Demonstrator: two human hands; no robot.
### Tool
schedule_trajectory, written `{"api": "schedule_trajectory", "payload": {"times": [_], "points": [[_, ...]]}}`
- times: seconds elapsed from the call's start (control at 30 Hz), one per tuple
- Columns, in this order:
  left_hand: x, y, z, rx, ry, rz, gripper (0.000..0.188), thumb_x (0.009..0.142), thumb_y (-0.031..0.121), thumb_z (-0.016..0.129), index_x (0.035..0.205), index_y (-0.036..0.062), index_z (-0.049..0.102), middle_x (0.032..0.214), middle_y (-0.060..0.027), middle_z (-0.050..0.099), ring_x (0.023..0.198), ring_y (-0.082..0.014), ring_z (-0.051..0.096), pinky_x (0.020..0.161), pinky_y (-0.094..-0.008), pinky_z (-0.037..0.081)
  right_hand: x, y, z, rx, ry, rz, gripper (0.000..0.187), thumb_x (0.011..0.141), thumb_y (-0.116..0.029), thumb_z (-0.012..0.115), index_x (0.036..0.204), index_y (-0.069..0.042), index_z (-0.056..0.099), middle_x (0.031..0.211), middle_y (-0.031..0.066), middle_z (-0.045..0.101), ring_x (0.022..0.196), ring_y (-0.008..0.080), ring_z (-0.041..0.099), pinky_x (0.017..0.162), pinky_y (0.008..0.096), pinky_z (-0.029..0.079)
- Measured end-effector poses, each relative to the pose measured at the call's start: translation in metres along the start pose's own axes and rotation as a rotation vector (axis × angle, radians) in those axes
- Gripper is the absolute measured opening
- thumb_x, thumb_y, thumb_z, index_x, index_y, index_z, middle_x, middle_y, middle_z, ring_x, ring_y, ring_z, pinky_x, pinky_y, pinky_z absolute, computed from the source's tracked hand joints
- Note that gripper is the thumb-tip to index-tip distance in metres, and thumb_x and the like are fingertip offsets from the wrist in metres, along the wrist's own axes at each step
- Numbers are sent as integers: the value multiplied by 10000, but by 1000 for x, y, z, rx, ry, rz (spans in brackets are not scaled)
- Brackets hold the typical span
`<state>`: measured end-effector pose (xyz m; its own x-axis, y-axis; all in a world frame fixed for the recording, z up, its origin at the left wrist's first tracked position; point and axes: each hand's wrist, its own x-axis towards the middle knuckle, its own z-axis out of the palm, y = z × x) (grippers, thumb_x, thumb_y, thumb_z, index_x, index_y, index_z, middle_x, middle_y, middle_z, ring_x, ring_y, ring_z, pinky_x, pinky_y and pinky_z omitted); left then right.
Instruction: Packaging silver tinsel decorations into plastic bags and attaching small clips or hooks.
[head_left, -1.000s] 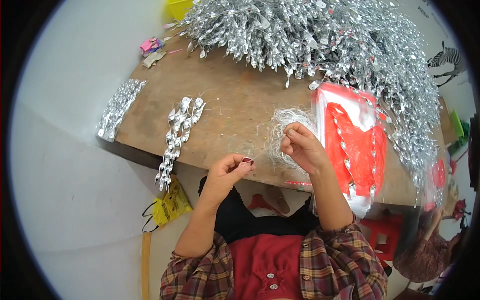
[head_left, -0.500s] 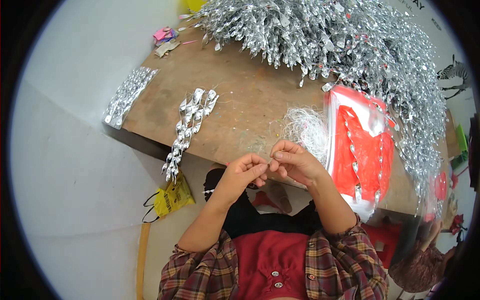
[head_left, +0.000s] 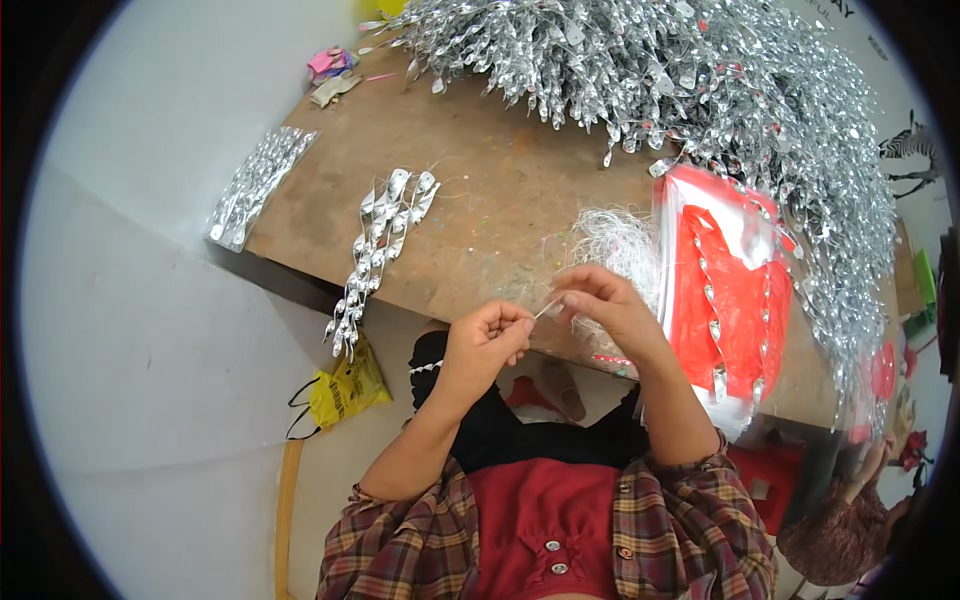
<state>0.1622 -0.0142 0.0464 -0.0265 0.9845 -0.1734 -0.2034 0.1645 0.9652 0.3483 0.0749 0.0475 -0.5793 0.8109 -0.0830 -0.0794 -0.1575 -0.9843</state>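
Over the table's near edge, my left hand (head_left: 488, 342) is closed, thumb and fingertips pinching a short piece of thin pale thread (head_left: 545, 309). The thread slants up to my right hand (head_left: 608, 308), whose thumb and forefinger pinch its other end while the remaining fingers curl. Just beyond my right hand lies a tangled heap of white thread (head_left: 612, 248). Twisted silver foil strips (head_left: 377, 240) hang over the near edge to the left of my hands. Another small silver twist (head_left: 427, 368) rests across my left leg.
A big mound of silver twisted strips (head_left: 640, 75) covers the far right of the wooden table (head_left: 480, 200). Clear and red plastic bags (head_left: 735, 300) lie at right, flat silver strips (head_left: 262, 185) at far left. A yellow bag (head_left: 350, 392) stands below. At lower right is another person's sleeve (head_left: 835, 540).
My hands have drawn slightly apart, the right one moving up and right. The pale thread now shows in the gap between them.
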Motion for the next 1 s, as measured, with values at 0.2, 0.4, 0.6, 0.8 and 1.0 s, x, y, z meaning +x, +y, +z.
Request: {"api": "schedule_trajectory", "payload": {"times": [0.2, 0.4, 0.6, 0.8, 1.0], "points": [[0, -7, 4, 49, 41, 35, 126, 871, 104, 600, 921, -11, 617, 684, -16, 593, 564, -45, 513, 515, -175, 407, -14, -26, 22, -860, 58, -462, 186, 769, -49, 673, 952, -35, 645, 808, 80, 619, 715, 188, 583, 654, 307, 458], [-2, -6, 12, 13, 26, 61, 126, 884, 97, 586, 927, -18, 611, 722, -18, 606, 603, -53, 532, 565, -185, 430, -13, -14, 25, -953, 87, -574, 163, 755, -28, 661, 915, -53, 641, 818, 87, 627, 754, 250, 603, 662, 320, 467], [-1, -11, 12, -54, 61, 167, 162, 897, 81, 579, 995, -40, 623, 862, -75, 653, 764, -124, 615, 725, -232, 489, -13, -9, 37, 38, 123, -37, 59, 806, -45, 638, 864, -38, 629, 937, 56, 614, 892, 169, 574, 826, 300, 445], [1, -13, 14, -208, 106, 167, 177, 896, 71, 578, 1013, -52, 627, 905, -91, 658, 788, -142, 624, 745, -249, 500, -9, 3, 30, 219, 18, 2, 63, 812, -61, 641, 869, -41, 625, 1051, 67, 582, 999, 162, 532, 926, 313, 393], [4, -14, 14, -235, 119, 141, 150, 885, 65, 594, 983, -43, 630, 893, -88, 656, 770, -132, 617, 735, -244, 496, -10, 1, 29, 181, 22, 9, 75, 809, -68, 655, 872, -41, 624, 1039, 56, 584, 983, 155, 536, 917, 306, 396]]}}
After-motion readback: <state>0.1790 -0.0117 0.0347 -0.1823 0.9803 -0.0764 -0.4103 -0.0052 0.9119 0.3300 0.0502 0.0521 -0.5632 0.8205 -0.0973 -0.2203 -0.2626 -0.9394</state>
